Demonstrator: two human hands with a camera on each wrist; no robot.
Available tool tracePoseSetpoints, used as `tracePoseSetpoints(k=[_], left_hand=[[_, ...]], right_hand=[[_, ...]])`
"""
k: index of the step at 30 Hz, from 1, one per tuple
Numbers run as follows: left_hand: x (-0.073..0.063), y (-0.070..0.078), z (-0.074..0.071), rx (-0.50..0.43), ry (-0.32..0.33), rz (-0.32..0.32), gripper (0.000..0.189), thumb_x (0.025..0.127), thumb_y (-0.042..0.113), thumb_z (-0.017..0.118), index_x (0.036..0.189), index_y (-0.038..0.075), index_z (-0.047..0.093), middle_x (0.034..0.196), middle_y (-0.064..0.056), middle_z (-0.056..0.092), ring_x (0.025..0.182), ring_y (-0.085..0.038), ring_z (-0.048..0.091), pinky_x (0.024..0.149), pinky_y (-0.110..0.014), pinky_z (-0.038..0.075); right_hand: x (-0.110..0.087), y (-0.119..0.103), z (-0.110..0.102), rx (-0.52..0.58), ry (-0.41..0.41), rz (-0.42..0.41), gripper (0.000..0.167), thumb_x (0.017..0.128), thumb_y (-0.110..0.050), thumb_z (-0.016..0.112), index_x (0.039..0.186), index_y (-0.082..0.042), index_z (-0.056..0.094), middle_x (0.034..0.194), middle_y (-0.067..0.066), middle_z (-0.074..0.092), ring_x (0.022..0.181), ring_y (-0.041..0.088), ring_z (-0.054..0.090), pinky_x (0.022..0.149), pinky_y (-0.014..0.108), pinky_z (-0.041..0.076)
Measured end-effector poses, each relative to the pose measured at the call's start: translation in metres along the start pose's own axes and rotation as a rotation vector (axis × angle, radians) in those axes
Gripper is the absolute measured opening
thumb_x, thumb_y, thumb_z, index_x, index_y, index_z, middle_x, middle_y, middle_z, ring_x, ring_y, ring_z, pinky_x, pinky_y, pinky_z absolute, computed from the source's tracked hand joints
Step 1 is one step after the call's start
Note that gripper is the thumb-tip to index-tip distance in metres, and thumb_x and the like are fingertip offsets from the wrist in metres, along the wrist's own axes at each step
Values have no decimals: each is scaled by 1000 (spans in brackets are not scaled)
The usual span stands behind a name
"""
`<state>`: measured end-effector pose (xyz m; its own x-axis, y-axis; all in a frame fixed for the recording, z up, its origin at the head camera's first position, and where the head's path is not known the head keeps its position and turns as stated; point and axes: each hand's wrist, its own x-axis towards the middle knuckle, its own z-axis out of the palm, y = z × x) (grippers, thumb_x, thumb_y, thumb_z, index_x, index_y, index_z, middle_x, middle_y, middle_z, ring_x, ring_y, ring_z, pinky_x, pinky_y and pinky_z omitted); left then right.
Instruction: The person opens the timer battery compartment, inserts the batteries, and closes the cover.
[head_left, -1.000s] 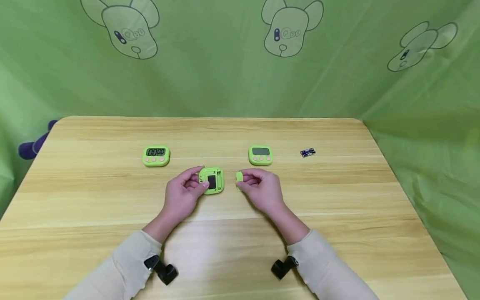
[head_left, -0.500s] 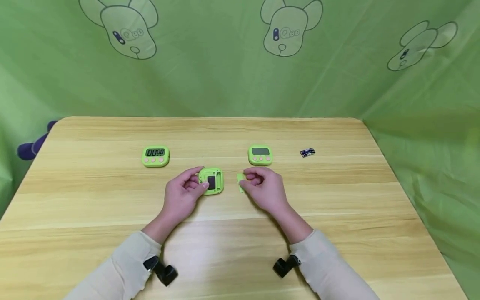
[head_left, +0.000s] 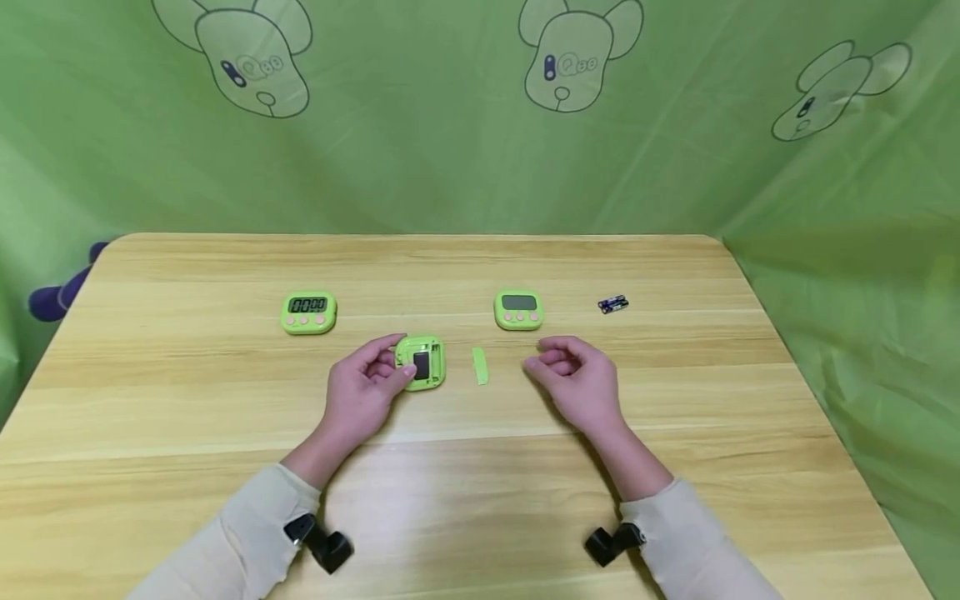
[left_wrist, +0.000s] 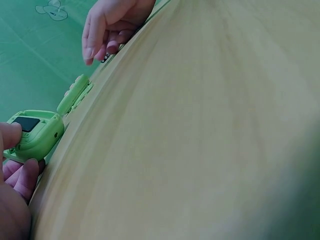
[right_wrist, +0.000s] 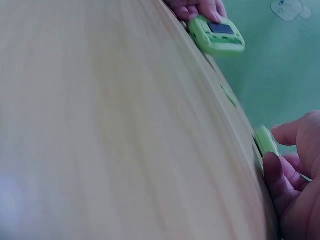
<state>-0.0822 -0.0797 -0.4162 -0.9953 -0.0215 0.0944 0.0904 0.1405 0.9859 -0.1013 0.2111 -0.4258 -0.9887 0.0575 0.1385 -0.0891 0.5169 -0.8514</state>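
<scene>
My left hand holds a green digital timer by its left side, thumb on the back. The timer's back faces up, with a dark rectangle and an uncovered battery slot showing. To its right a narrow green battery cover lies on the table. Beyond the cover is my right hand, its fingers loosely bent with nothing between them. In the left wrist view the held timer is tilted, with the thumb over its back. The right wrist view shows the right hand with thumb and fingers apart.
A second green timer reading 00:00 lies at the back left of the wooden table. Another timer with a blank screen lies behind the cover. Two small dark batteries lie farther right. A green curtain hangs behind the table.
My right hand has put the battery cover down on the table, let go of it and moved away to the right. The left hand has kept its hold on the timer, almost still.
</scene>
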Motion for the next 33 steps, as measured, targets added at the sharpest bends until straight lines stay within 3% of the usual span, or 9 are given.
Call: tracePoseSetpoints(k=[7,15,22,33], left_hand=[[6,-26,0,-7,0,10,41,84,-6,76,124,-4,66,92,-17,63,76,-16,56,64,-16,49],[5,-28,-1,-22,-6,54,39,85,-2,77,123,0,69,91,-15,64,76,-17,57,65,-18,51],[6,-30,-1,-15,-4,57,38,85,-3,77,122,0,69,89,-14,63,75,-18,57,64,-18,50],[6,-27,0,7,-5,17,41,84,-6,76,124,-5,66,92,-18,63,76,-18,56,64,-17,49]], right_hand=[[4,15,-25,-13,65,57,33,85,-16,83,110,2,70,89,12,68,70,17,63,60,18,53],[14,31,-50,-9,165,161,40,87,-22,81,116,1,67,93,12,67,66,11,62,55,21,55],[29,41,-62,4,245,226,52,83,-32,84,121,-2,65,93,8,65,63,11,65,52,25,56],[54,44,-69,-136,298,322,62,80,-43,83,127,-7,63,98,6,64,72,12,62,54,22,54]])
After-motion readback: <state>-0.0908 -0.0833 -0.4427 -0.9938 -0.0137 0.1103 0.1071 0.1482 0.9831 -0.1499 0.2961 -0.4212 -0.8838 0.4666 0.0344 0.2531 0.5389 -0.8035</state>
